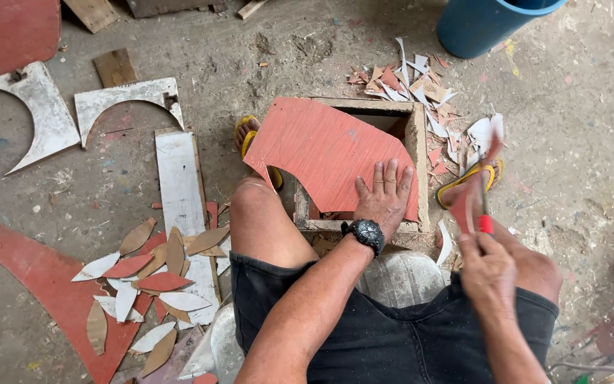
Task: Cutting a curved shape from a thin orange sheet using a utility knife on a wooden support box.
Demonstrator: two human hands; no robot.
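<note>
- We see the left hand [384, 195] flat, fingers spread, pressing on the red board [325, 153]; nothing gripped.
- The board lies tilted over an open wooden box [418, 139] at centre, covering most of its opening; the far right corner of the box stays uncovered.
- The right hand [488, 270] is closed around a tool [483, 188] with a red collar, right of the box; the tool is motion-blurred, so we cannot tell its kind.
- The black watch [367, 232] sits on the left wrist.
- Both feet are in yellow sandals [474, 174], one far left of the box, one to its right.
- Offcuts [413, 82], red, white and tan, are scattered far and right of the box.
- A pile of leaf-shaped pieces [154, 274] lies near left, partly on a white plank [179, 178].
- Two white arc cutouts [87, 107] lie far left.
- A blue bucket [488, 25] stands far right.
</note>
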